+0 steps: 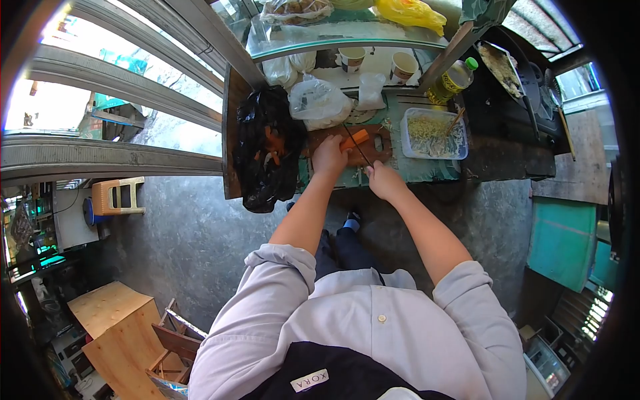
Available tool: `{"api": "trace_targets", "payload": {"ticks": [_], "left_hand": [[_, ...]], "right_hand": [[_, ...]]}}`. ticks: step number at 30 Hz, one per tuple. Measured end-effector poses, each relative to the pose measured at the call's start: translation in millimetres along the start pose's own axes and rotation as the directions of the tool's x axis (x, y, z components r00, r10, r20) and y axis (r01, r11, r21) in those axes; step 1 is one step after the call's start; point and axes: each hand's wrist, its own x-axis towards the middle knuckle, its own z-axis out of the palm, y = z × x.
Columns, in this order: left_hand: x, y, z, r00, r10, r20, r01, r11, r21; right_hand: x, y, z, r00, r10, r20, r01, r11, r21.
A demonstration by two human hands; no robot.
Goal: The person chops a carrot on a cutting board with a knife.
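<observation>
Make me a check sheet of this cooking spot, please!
Surface: green counter, crowded.
Job's things: carrot on wooden cutting board; knife across it.
Clutter: black bag, clear bag, tray of shreds, oil bottle, paper cup.
Hands: left hand holds the carrot; right hand grips the knife.
Cables: nothing seen.
Surroundings: grey floor, stool, pan.
</observation>
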Motion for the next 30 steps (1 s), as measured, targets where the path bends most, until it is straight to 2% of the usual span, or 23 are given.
{"api": "trace_targets", "payload": {"ticks": [11,13,17,26,30], "left_hand": [[1,2,-2,1.000,-0.011,0.013,0.010,0.997,0.079],[1,5,-4,0.996,-0.073,0.044,0.070,0.994,0.081],[1,9,-6,0.993,-0.101,0.058,0.096,0.992,0.087],[1,1,0,1.000,-0.009,0.021,0.007,0.995,0.101],[1,6,-1,0.999,-0.037,0.027,0.035,0.996,0.085]], "right_hand": [[11,10,18,0.999,-0.030,-0.014,0.030,0.999,0.016],[6,4,9,0.999,-0.033,-0.019,0.033,0.999,0.012],[-3,-4,3,0.999,-0.011,0.034,0.012,1.000,-0.024],[15,11,25,1.000,-0.017,0.017,0.017,1.000,-0.020],[14,-4,0,0.991,0.032,0.127,-0.030,0.999,-0.020]]}}
